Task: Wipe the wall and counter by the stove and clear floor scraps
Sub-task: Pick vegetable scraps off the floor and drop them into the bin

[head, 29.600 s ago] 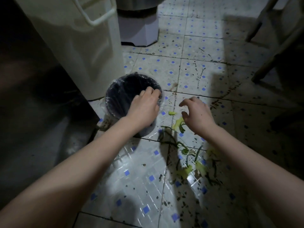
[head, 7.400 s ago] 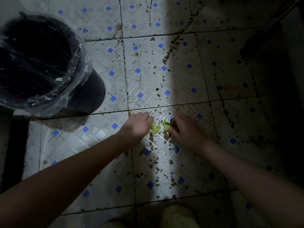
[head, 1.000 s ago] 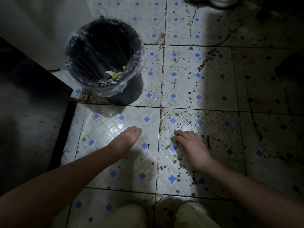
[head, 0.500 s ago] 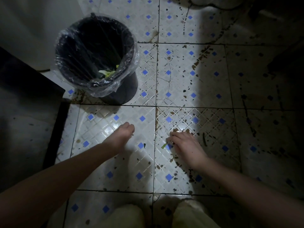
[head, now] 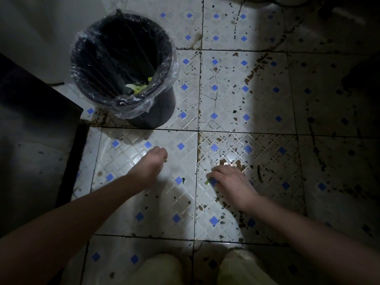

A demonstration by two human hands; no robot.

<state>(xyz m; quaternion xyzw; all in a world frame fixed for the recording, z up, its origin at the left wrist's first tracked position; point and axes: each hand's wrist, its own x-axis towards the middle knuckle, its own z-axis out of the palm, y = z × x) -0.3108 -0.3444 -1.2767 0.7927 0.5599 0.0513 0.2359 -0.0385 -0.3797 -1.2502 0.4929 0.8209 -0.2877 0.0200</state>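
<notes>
One green vegetable scrap [head: 206,182] on floor tile [head: 181,202] under right hand [head: 232,183] fingertips, grip curled onto it. Light, limp, likely slick: pinch stalk end. Bunched left hand [head: 149,166] grip: contents unclear. Ahead-left of grip: lined bin [head: 164,58].

No readable writing

No lettering, label, brand mark or number can be made out on the round black plastic bin [head: 161,112] with its clear bag liner, or on the white floor tiles [head: 226,77] patterned with small blue diamonds; the light is dim.
</notes>
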